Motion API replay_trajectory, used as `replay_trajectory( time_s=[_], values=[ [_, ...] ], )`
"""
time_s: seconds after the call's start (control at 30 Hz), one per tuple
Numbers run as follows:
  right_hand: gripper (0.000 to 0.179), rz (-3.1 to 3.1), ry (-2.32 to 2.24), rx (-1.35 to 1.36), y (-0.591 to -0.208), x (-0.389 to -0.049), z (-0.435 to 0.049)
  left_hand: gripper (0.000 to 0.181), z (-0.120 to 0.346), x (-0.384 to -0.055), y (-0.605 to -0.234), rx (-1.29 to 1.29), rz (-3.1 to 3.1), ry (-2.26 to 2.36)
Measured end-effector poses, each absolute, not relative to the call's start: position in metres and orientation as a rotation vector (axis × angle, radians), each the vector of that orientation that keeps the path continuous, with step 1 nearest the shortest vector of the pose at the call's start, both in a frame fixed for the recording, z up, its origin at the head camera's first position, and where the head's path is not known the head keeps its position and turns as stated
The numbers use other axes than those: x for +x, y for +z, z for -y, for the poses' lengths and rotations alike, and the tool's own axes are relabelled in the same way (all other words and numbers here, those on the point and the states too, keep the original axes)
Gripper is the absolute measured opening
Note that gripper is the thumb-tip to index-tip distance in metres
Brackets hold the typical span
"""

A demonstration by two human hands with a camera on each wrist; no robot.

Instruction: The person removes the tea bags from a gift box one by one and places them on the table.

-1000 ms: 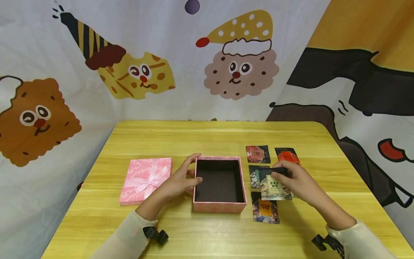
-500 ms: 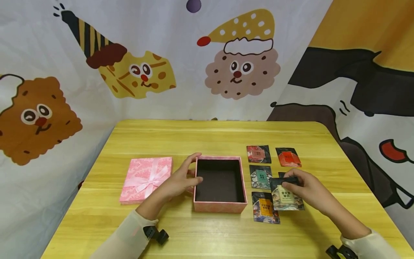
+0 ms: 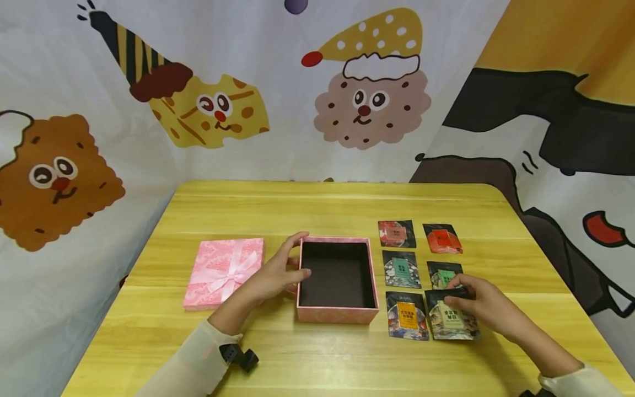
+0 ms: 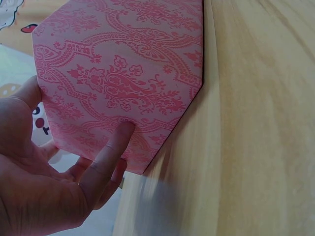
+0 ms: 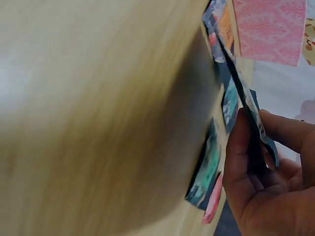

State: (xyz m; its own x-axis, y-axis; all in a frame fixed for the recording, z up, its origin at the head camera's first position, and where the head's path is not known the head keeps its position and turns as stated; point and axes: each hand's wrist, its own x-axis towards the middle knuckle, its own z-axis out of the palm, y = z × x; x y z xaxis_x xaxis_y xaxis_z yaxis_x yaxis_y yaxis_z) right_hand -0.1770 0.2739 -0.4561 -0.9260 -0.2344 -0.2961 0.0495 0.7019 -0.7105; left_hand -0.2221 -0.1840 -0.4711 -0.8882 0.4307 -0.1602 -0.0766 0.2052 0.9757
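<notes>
My left hand [image 3: 274, 277] grips the left wall of an open pink box [image 3: 337, 315] with a dark interior. Its thumb hooks over the rim, and in the left wrist view the other fingers [image 4: 106, 160] lie against the patterned outer wall [image 4: 123, 83]. At the right, my right hand [image 3: 491, 306] pinches the top edge of a black sachet [image 3: 452, 317] with a pale yellow label. In the right wrist view that sachet [image 5: 246, 101] appears edge-on between thumb and fingers, tilted above the table. Just behind it lies a green-labelled sachet [image 3: 441, 273], partly covered by the hand.
An orange-labelled sachet [image 3: 407, 317] lies left of the held one. Farther back are a teal-labelled sachet [image 3: 401, 269] and two red ones [image 3: 397, 234]. The pink lid [image 3: 218, 270] with a ribbon bow sits left of the box on the wooden table [image 3: 307, 364].
My right hand has carried the yellow-labelled sachet right and toward the table's front, uncovering the teal, orange and green-labelled sachets. The left hand and box stay in place.
</notes>
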Motion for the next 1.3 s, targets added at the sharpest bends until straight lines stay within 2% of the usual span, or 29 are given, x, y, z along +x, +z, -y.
replay_trajectory(
  time_s=[0.77, 1.3],
  values=[
    [0.028, -2.831, -0.572, -0.212, -0.478, -0.164, -0.277, 0.082, 0.184, -0.223, -0.471, 0.335, -2.1, 1.708],
    [0.02, -2.934, -0.632, -0.263, -0.467, -0.169, -0.268, 0.082, 0.185, -0.222, -0.472, 0.328, -2.09, 1.719]
  ],
)
